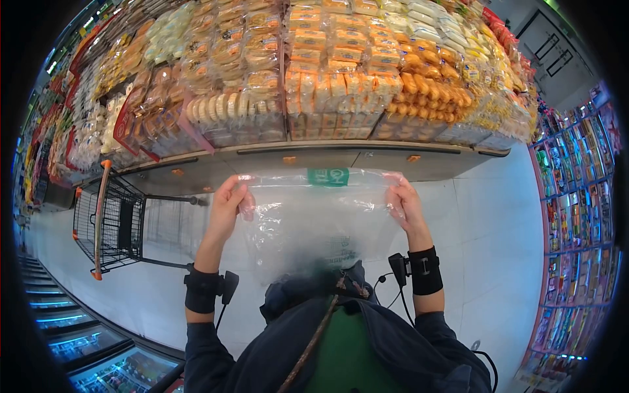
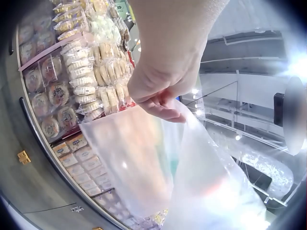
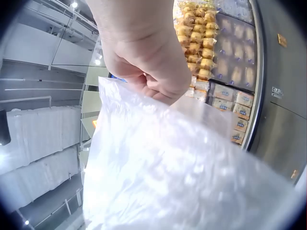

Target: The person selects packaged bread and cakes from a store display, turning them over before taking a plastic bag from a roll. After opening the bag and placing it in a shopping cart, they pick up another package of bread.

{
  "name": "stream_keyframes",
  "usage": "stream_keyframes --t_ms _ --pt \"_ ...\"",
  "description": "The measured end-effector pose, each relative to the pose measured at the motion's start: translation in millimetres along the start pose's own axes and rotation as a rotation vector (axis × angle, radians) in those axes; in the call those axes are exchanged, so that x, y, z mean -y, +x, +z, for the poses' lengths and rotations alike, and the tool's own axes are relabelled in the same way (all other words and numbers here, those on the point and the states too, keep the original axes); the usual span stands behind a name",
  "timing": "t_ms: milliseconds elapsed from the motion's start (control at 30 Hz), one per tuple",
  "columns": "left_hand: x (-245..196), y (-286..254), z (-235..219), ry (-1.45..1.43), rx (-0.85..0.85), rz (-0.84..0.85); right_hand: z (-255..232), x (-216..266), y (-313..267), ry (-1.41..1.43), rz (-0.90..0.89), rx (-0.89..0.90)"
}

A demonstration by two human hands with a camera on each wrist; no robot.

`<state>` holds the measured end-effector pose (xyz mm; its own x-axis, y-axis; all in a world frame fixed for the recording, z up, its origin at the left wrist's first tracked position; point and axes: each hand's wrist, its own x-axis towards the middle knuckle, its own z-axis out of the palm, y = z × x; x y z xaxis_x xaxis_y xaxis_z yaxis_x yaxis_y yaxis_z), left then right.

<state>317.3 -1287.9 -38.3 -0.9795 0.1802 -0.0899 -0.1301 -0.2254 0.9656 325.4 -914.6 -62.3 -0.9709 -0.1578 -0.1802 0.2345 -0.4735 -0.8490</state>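
A clear plastic bag (image 1: 295, 216) with a green printed label (image 1: 328, 177) is stretched between both hands in front of the body. The left hand (image 1: 229, 204) pinches its upper left corner; in the left wrist view that hand (image 2: 163, 91) has curled fingers on the edge of the bag (image 2: 129, 158). At the upper right corner the right hand (image 1: 406, 204) grips the film. The right wrist view shows the right hand (image 3: 148, 67) with fingers curled into the bag (image 3: 158, 163), which hides part of the fingertips.
A long display (image 1: 327, 143) of packaged bread and cakes runs across the front. A black shopping cart (image 1: 118, 216) with orange trim stands at the left. Shelves of small packets (image 1: 576, 196) line the right side, and lit freezer cases (image 1: 118, 367) are at lower left.
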Motion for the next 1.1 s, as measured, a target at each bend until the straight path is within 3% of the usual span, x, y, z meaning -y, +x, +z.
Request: stream_keyframes --t_ms 133,200,233,400,433,500,633,733,800,833,900,933,1033,1100 --pt "3.5 -2.0 -10.3 0.198 0.101 0.297 -11.1 -6.3 1.0 -0.16 -0.211 -0.009" --pt "-1.5 -1.9 -6.5 0.321 0.147 0.452 -11.3 -7.9 -4.0 -0.305 -0.188 -0.141" --pt "-0.4 -1.8 -7.7 0.329 0.145 0.463 -10.1 -8.0 -5.6 -0.379 -0.176 -0.204" --pt "6.7 -6.6 -20.0 0.357 0.14 0.412 -25.5 -15.6 -6.9 -0.549 -0.393 0.078" --pt "6.6 -5.5 -21.0 0.407 0.15 0.468 -24.1 -14.6 -7.4 -0.577 -0.423 0.112" --pt "6.3 -2.3 -21.9 0.507 0.17 0.582 -18.7 -13.0 -6.0 -0.592 -0.483 0.103" --pt "11.3 -5.7 -20.5 0.425 0.108 0.47 -14.4 -10.8 -7.8 -0.559 -0.441 0.08" --pt "0.9 -8.4 -10.1 0.436 0.038 0.418 -3.3 -4.7 -10.2 -0.73 -0.583 0.052" --pt "-6.8 -14.6 -1.3 0.451 -0.092 0.288 12.4 5.1 -10.6 -1.05 -0.843 0.019" --pt "-7.1 -13.6 -2.2 0.547 -0.036 0.422 17.0 8.0 -10.7 -1.21 -0.973 0.001" --pt "-7.8 -10.9 -4.9 0.737 0.081 0.69 13.8 5.9 -12.5 -1.411 -0.886 -0.09" --pt "-6.9 -11.4 -4.9 0.756 0.072 0.663 12.1 5.2 -13.8 -1.509 -0.838 -0.137" --pt "-4.6 -11.5 -5.5 0.784 0.041 0.603 8.3 7.2 -17.1 -1.498 -0.839 -0.026" --pt "-4.1 -12.8 -7.3 0.764 0.029 0.577 12.0 8.3 -16.9 -1.266 -0.816 -0.003"
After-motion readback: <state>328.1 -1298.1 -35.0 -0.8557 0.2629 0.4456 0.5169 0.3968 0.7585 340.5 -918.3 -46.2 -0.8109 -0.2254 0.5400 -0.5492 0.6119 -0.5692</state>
